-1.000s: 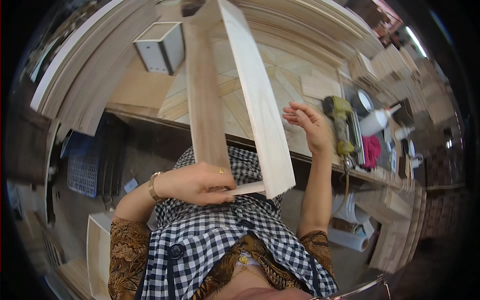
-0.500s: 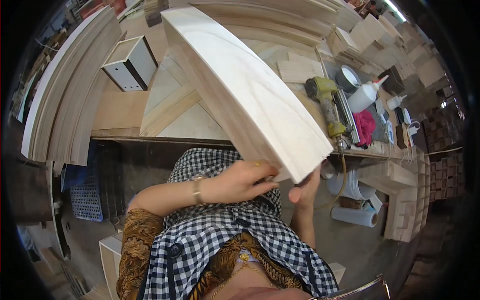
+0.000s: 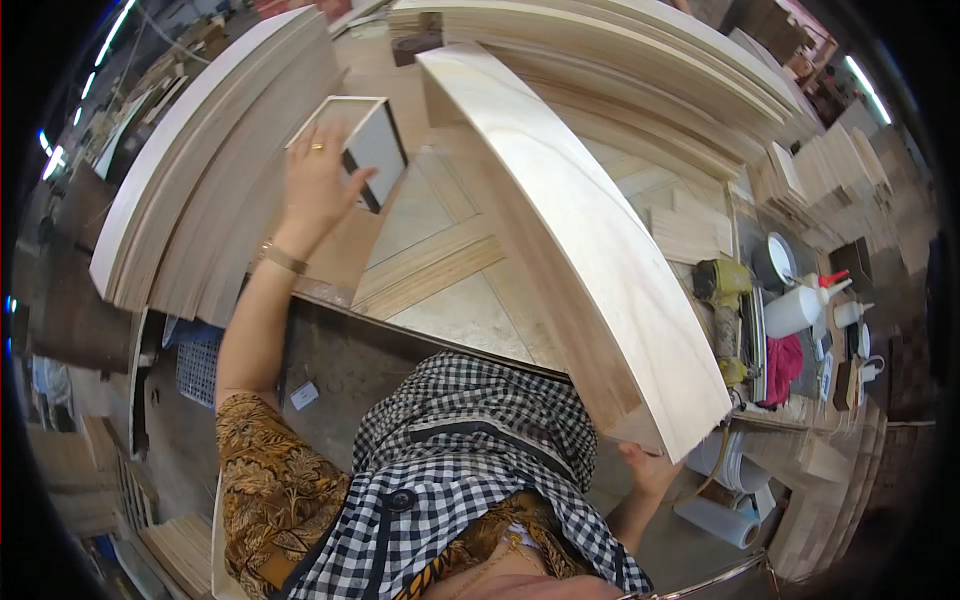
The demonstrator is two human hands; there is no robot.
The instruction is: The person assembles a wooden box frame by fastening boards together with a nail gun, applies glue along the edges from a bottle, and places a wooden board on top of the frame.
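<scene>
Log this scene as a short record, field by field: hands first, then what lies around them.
Left hand: open, fingers spread, over the small box; contact unclear
Right hand: at the near end of the long wooden frame, fingers mostly hidden
Frame position: slanting, near end toward the person's right
Right side: yellow-green power tool, white bottle with red tip, pink cloth
Left side: stacked long boards

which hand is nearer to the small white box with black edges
Left: the left hand covers part of the box, contact unclear. The right hand is farther, at the near end of the long pale wooden piece.
</scene>
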